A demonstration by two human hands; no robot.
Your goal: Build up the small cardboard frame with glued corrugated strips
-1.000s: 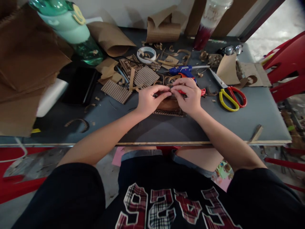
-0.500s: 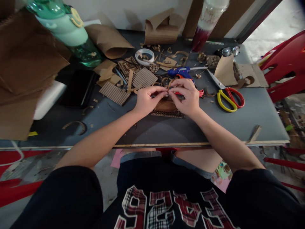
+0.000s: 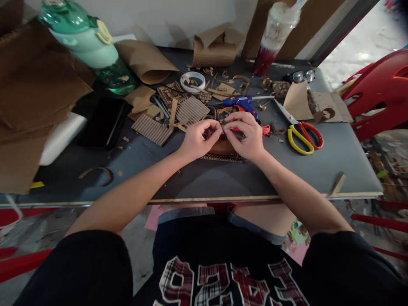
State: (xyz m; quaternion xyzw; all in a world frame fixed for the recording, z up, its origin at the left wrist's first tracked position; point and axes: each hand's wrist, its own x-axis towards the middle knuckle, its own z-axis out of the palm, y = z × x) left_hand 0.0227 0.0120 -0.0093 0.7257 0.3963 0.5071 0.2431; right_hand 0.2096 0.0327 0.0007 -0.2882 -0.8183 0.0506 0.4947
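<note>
My left hand (image 3: 200,138) and my right hand (image 3: 246,135) meet fingertip to fingertip at the middle of the table. Both are closed in a pinch, and whatever lies between the tips is too small to make out. Just beneath them sits a brown cardboard piece (image 3: 223,148) with a corrugated front edge (image 3: 222,158), partly covered by my hands. Behind my right hand lies a blue hot glue gun (image 3: 240,102). A red object (image 3: 265,129) pokes out beside my right fingers, its kind hidden.
Scissors (image 3: 301,138) with yellow and red handles lie to the right. Corrugated cardboard scraps (image 3: 152,128), a white tape roll (image 3: 193,81) and a dark flat case (image 3: 103,123) are on the left and centre. A green bottle (image 3: 92,51) and a drink cup (image 3: 274,40) stand at the back.
The view has shifted slightly, so the table sits a little lower. My hands stay pinched together above the cardboard piece, with the left fingers somewhat more curled.
</note>
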